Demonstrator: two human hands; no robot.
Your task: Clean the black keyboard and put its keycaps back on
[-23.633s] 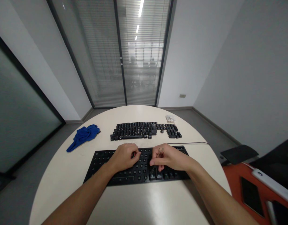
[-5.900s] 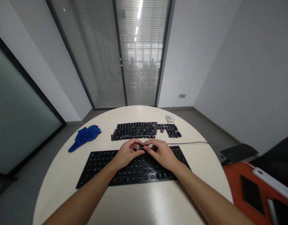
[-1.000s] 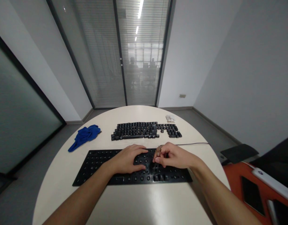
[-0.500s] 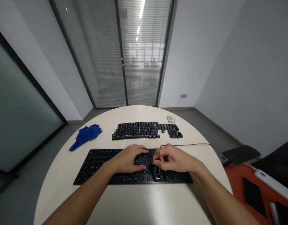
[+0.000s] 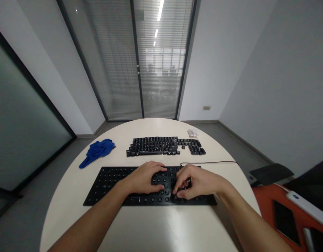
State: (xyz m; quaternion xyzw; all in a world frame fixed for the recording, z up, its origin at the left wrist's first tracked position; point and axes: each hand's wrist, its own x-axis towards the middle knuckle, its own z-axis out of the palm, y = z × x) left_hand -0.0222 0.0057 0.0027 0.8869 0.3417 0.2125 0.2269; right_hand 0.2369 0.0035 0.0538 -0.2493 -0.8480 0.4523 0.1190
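A black keyboard base [image 5: 111,182], stripped of its keycaps, lies across the near part of the table with rows of switch stems showing. Over its middle rests my left hand [image 5: 145,177], its fingers spread flat and the thumb apart from the index finger. My right hand [image 5: 191,180] is above the base's right part, with thumb and fingers pinched together pointing down. In this pinch is a small wire keycap puller, now mostly hidden behind the fingers. Its lower end is too dark to make out against the base.
Black keycaps [image 5: 153,145] are laid out in keyboard order behind the base. A blue cloth [image 5: 100,151] lies at the left, a small clear packet [image 5: 193,133] at the back right. A thin cable [image 5: 211,162] runs rightward. An orange chair seat [image 5: 266,199] holds a power strip [image 5: 306,206].
My right hand has come down and slightly nearer over the base, and the wire loops that showed below its fingers are now hidden. My left hand has stayed in place.
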